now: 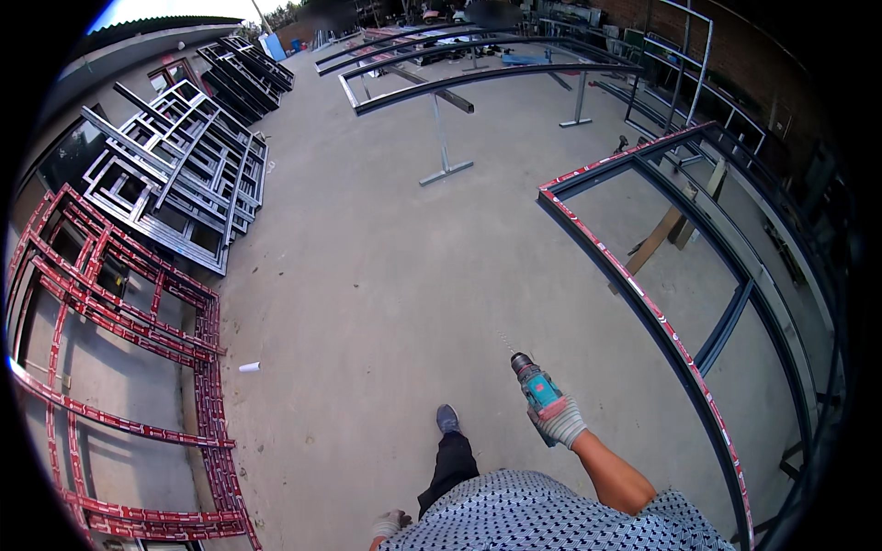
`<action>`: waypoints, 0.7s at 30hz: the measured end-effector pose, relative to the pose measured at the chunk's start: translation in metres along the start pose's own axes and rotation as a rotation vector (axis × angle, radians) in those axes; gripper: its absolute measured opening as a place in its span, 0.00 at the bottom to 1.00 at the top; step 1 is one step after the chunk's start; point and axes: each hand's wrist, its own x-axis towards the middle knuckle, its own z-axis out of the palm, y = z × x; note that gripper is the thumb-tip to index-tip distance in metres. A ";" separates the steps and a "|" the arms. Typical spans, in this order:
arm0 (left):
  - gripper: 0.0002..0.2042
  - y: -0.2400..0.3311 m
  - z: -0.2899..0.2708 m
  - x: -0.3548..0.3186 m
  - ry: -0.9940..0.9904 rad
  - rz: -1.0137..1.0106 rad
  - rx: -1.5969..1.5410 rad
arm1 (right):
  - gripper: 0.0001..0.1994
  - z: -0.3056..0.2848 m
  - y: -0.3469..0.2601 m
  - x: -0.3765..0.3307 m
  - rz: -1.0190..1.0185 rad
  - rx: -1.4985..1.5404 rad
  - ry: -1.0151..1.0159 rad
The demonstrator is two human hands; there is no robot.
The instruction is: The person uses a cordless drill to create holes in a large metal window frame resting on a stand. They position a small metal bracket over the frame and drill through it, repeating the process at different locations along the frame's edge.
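My right hand (559, 422), in a pale knit glove, is wrapped round the handle of a teal and black cordless drill (542, 389). A long spiral bit (505, 343) juts forward from its chuck, above the concrete floor and touching nothing. To the right of the drill is a large dark window frame (634, 298) with red-and-white film along its edge, apart from the hand. My left hand (392, 523), also gloved, hangs low beside my body near the bottom edge. Its fingers are too small and partly hidden to read.
Red-taped frames (213, 404) lean along the left wall, with a stack of silver and black frames (175, 174) beyond. Ahead, long dark frames (496, 73) rest on metal stands (445, 171). A white roll (250, 367) lies on the concrete floor (367, 275). A wooden plank (657, 241) shows inside the right frame.
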 end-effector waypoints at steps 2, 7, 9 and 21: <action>0.21 0.050 -0.005 0.027 0.012 -0.024 0.033 | 0.11 -0.003 -0.082 0.054 0.009 -0.070 -0.120; 0.19 0.240 0.012 0.116 -0.045 0.017 0.188 | 0.12 -0.010 -0.125 0.170 0.018 0.164 -0.049; 0.19 0.326 0.004 0.140 -0.021 0.068 0.213 | 0.11 -0.017 -0.133 0.216 0.050 -0.374 -0.123; 0.18 0.824 0.110 0.121 -0.098 0.598 0.226 | 0.12 -0.038 -0.152 0.476 0.020 0.415 0.119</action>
